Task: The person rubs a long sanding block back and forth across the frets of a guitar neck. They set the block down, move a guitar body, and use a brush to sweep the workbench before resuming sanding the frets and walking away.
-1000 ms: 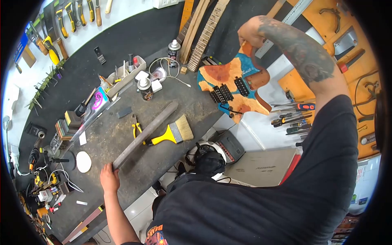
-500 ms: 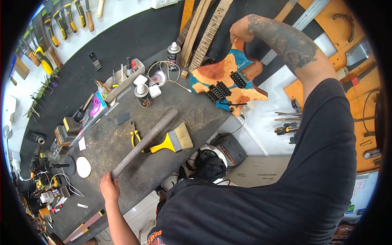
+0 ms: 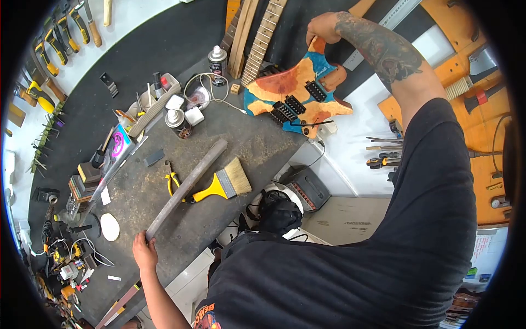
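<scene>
Evidently, I have both hands engaged. The right hand (image 3: 322, 28) pinches the upper horn of the guitar body (image 3: 296, 88), which sits beyond the far end of the counter's (image 3: 192, 230) bare area, its face toward me. The left hand (image 3: 144, 252) is curled around the near end of a grey strip (image 3: 186, 189), which slants across the yellow-handled pliers (image 3: 172, 180) and the brush (image 3: 226, 183), its far end short of the body.

I judge the step in hand to be one of steadying and placing; the next move calls for a firm grip on the horn, lest the body tip, and for care that the strip does not drag the brush.

Hidden from me are the right fingertips, behind the horn, the left hand's underside, and parts of the pliers and brush handle beneath the strip. I cannot tell whether the body rests on anything. Its lettering is illegible; the dark lens rim crops the surroundings.
</scene>
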`<action>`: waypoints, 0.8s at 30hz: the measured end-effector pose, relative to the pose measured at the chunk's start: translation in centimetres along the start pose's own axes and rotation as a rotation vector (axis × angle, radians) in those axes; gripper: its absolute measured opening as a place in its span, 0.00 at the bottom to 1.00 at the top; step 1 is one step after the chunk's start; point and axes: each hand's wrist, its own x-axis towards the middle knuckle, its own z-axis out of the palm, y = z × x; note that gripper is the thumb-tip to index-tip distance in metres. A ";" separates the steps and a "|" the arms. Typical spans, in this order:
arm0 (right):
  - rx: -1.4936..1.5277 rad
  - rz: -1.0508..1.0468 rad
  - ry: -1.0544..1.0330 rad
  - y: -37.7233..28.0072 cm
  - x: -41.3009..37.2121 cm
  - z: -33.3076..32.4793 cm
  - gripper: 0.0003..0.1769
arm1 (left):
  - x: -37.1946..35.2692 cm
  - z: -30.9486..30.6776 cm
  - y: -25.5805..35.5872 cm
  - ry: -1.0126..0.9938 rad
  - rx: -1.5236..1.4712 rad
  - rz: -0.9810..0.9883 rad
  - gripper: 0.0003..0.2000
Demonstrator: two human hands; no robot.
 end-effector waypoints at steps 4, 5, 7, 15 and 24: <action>-0.034 0.051 0.052 0.9 1.0 1.4 0.28 | 0.4 0.0 0.1 -0.014 -0.003 -0.012 0.21; -0.043 0.059 0.067 1.3 1.4 1.8 0.28 | 0.4 0.0 0.1 -0.017 -0.006 -0.019 0.21; -0.088 0.060 0.112 1.1 1.0 1.9 0.28 | 0.6 0.0 0.1 -0.030 -0.009 -0.026 0.21; -0.175 0.078 0.266 1.9 1.4 4.0 0.23 | 1.1 0.3 0.4 -0.023 0.021 -0.048 0.21; -0.219 0.170 0.355 1.5 1.9 5.8 0.18 | 0.7 0.4 0.0 0.010 0.051 -0.022 0.21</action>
